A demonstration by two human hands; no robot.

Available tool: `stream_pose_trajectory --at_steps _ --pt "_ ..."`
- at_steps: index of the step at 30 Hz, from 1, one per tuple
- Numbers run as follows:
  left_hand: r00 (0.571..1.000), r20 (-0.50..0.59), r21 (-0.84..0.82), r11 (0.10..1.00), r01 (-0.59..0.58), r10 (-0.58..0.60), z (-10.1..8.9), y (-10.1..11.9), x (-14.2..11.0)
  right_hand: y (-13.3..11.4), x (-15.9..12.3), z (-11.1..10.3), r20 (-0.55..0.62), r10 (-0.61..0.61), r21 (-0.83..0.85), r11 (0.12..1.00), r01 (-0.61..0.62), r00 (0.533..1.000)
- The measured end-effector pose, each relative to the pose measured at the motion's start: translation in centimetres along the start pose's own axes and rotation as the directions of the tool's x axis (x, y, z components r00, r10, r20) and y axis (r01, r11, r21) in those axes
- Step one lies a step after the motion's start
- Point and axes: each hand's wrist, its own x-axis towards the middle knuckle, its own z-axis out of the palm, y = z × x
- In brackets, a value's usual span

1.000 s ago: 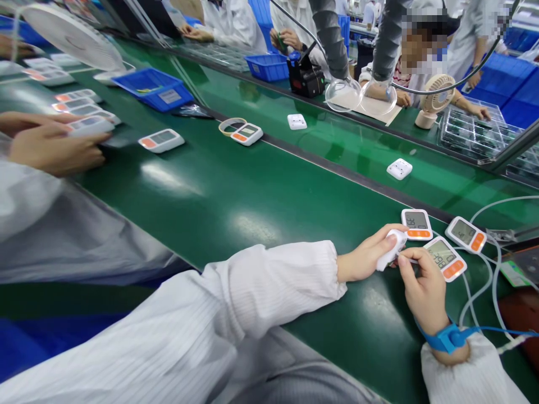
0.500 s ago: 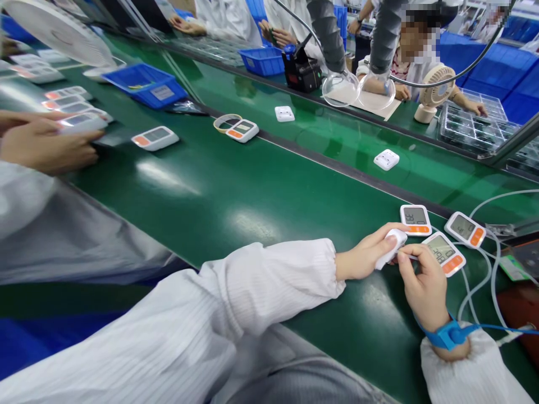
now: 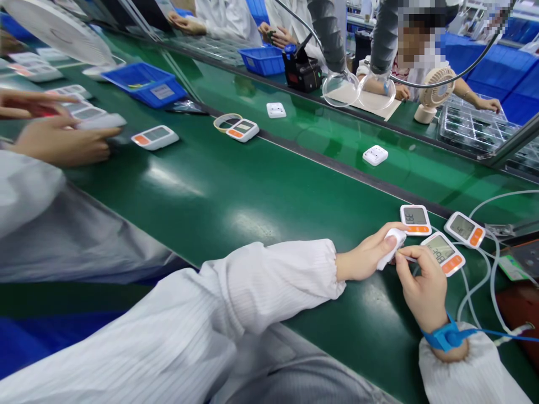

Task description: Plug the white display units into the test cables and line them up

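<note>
My left hand (image 3: 365,259) is closed around a small white plastic device (image 3: 391,248), held tilted just above the green bench, its screen side not visible. Against the device's near edge, my right hand (image 3: 426,283) pinches the end of a thin pale tube (image 3: 411,259); whether the tube sits in the device is hidden by the fingers. A blue wrist strap (image 3: 447,335) circles my right wrist. Close beyond the hands lie a white digital monitor with orange buttons (image 3: 416,219), a second monitor (image 3: 443,253) and a third monitor (image 3: 465,230), all with lit digits.
Clear tubes (image 3: 493,280) loop at the right. White units (image 3: 375,155) lie on the strip beyond the dark rail (image 3: 320,161). At left, a co-worker's hands (image 3: 63,134) handle a similar device near a blue tray (image 3: 143,84). A small fan (image 3: 435,92) stands across the bench.
My hands stay at the same spot, the right shifting slightly left against the device. White units on the far strip have moved left. The co-worker's hands at left have moved slightly right.
</note>
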Motion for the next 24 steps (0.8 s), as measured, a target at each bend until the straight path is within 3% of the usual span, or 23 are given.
stream_pose_trajectory --at_steps 9,17,24 --pt "0.999 0.010 0.079 0.996 -0.032 0.032 -0.02 -0.04 -0.12 0.18 -0.01 0.08 -0.010 -0.009 0.005 1.000 0.009 1.000" --pt "0.989 -0.039 0.326 0.937 -0.125 0.146 0.04 0.57 -0.78 0.09 0.03 -0.06 0.008 -0.058 0.034 0.998 0.058 0.998" --pt "0.994 0.002 0.332 0.937 -0.107 0.113 -0.16 0.71 -0.65 -0.02 0.00 -0.16 0.008 -0.071 0.049 0.996 0.070 0.997"
